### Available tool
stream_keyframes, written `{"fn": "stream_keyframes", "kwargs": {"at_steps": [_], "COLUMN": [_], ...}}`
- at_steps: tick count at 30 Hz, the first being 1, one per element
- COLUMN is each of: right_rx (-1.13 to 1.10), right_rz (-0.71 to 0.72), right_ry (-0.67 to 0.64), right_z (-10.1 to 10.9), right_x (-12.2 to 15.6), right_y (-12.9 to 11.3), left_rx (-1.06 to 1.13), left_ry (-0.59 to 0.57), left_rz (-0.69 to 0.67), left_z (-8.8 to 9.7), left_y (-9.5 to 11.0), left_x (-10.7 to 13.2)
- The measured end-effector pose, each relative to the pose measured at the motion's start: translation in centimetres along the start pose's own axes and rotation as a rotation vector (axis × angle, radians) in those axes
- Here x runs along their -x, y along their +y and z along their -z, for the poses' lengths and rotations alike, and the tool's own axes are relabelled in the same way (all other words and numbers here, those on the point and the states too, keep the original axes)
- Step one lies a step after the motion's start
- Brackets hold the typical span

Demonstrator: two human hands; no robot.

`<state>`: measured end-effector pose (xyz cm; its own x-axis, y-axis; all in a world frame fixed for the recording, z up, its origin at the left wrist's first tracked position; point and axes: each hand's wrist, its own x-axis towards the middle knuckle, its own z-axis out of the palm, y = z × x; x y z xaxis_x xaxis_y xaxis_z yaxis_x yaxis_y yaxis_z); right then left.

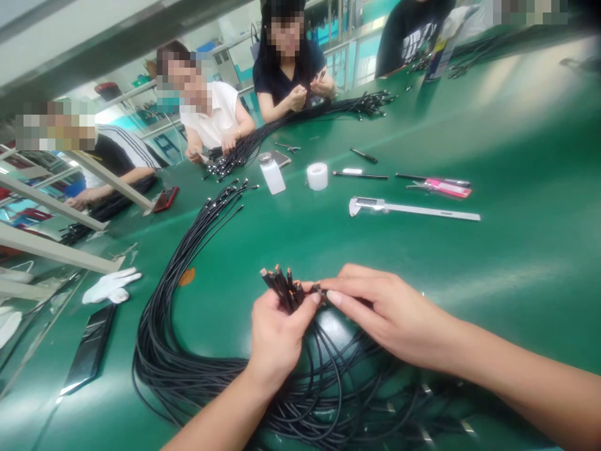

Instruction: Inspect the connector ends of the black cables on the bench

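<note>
My left hand (pixel 277 322) is closed around several black cable connectors (pixel 282 285), whose orange-tinted tips point up and away from me. Thumb and forefinger of my right hand (pixel 389 307) pinch one small dark cable connector (pixel 319 290) right beside the left thumb. Its exact shape is mostly covered by the fingertips. From the held ends, black cables (pixel 162 326) run down under my wrists and curve left in a thick bundle. The far ends of that bundle lie on the green table (pixel 516 282), with small metal plugs showing. More plugs lie blurred below my right forearm.
Beyond the hands lie a digital caliper (pixel 413 208), a white tape roll (pixel 317 176), a white bottle (pixel 272 174), a pen (pixel 364 155) and a pink-labelled tool (pixel 446 186). A black phone (pixel 89 351) and white glove (pixel 111 286) are at left. Several people sit across with more cables.
</note>
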<state>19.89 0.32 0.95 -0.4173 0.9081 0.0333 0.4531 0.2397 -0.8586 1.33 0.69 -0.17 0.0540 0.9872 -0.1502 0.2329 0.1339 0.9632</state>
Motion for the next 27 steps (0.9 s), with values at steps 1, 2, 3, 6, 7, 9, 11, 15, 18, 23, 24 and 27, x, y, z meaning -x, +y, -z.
{"fn": "stream_keyframes", "kwargs": {"at_steps": [1,2,3,6,7,9,11,15,18,23,24,27], "right_rx": [0.000,0.001,0.003,0.009,0.010,0.013,0.019,0.035,0.038,0.048,0.050,0.058], "right_rz": [-0.001,-0.003,-0.005,-0.006,-0.005,-0.004,-0.010,-0.011,-0.003,-0.003,-0.003,-0.002], "right_ry": [-0.002,-0.002,0.000,0.005,0.006,0.003,0.000,0.001,0.001,-0.001,-0.001,0.004], "right_z": [0.01,0.01,0.00,-0.04,-0.05,-0.03,0.00,-0.02,-0.08,-0.07,-0.05,-0.02], "right_x": [0.00,0.00,-0.01,-0.03,-0.04,-0.04,-0.03,-0.03,-0.06,-0.02,0.01,0.07], "right_y": [-0.03,-0.05,-0.07,-0.03,0.01,0.06,0.08,0.00,-0.07,-0.09,-0.08,-0.06], "left_rx": [-0.016,-0.029,-0.042,-0.068,-0.073,-0.081,-0.086,-0.109,-0.111,-0.098,-0.097,-0.084], "left_ry": [0.005,0.010,0.016,0.032,0.036,0.035,0.030,0.028,0.027,0.028,0.028,0.026], "left_rz": [-0.001,-0.003,-0.003,0.004,0.007,0.008,0.007,-0.004,-0.008,-0.004,-0.003,-0.001], "left_z": [0.00,0.00,0.00,-0.02,-0.03,-0.06,-0.09,-0.15,-0.16,-0.23,-0.24,-0.25], "left_y": [0.05,0.09,0.13,0.16,0.17,0.20,0.24,0.36,0.46,0.53,0.52,0.44], "left_x": [0.02,0.04,0.06,0.08,0.08,0.07,0.07,0.18,0.25,0.26,0.25,0.26]}}
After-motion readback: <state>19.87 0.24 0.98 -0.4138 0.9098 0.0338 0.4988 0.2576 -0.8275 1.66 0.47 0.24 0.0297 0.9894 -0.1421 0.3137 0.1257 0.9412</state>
